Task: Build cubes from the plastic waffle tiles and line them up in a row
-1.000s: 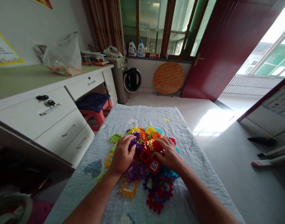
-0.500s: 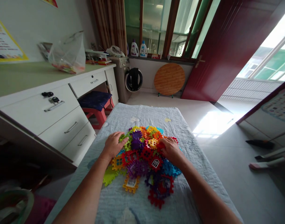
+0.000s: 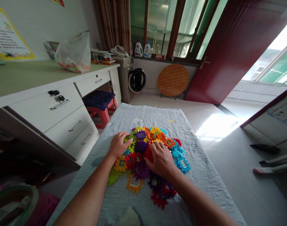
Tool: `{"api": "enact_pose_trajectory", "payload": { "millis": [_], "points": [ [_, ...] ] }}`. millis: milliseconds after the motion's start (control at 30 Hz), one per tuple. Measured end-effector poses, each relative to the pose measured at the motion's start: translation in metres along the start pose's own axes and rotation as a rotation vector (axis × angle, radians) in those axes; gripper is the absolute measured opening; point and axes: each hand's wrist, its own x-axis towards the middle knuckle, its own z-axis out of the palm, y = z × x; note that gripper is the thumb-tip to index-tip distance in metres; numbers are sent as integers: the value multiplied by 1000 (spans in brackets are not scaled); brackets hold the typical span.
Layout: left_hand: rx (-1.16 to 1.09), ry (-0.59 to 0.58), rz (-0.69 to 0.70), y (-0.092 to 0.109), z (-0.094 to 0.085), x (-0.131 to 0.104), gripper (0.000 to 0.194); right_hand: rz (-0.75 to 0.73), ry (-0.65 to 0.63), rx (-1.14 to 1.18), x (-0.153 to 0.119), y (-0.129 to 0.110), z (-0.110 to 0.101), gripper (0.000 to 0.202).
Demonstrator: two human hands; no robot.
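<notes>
A heap of colourful interlocking plastic toy pieces lies on the cloth-covered table (image 3: 145,113). My left hand (image 3: 119,146) rests against the heap's left side, thumb and fingers apart, touching green pieces (image 3: 131,147). Over the middle of the heap, my right hand (image 3: 161,158) curls its fingers and thumb round a red piece (image 3: 148,153); the fingertips are partly hidden. Purple pieces (image 3: 140,146) lie between the hands. Blue pieces (image 3: 183,164) are right of my right hand. A yellow window piece (image 3: 134,183) lies at the near edge.
At left stands a white desk (image 3: 46,113) with drawers, a plastic bag (image 3: 74,55) on top. A stool (image 3: 99,100) is tucked beneath it. Beyond the table are a washing machine (image 3: 124,78), a round wooden tabletop (image 3: 173,80) and a red door (image 3: 214,50).
My right hand has moved left and nearer, from the heap's right side to its middle, uncovering orange and blue pieces. My left hand stays at the left side. The view has shifted slightly.
</notes>
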Motion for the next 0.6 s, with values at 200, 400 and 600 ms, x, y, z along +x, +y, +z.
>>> {"api": "enact_pose_trajectory", "payload": {
  "millis": [200,400,600],
  "points": [
    [-1,5,7,0,0,0,39,-22,-7,56,-8,2,-3,33],
    [-15,20,2,1,-1,0,38,7,-32,62,-6,3,3,55],
    [-14,20,0,2,0,0,37,-12,-82,43,-3,5,5,59]
  ]
}}
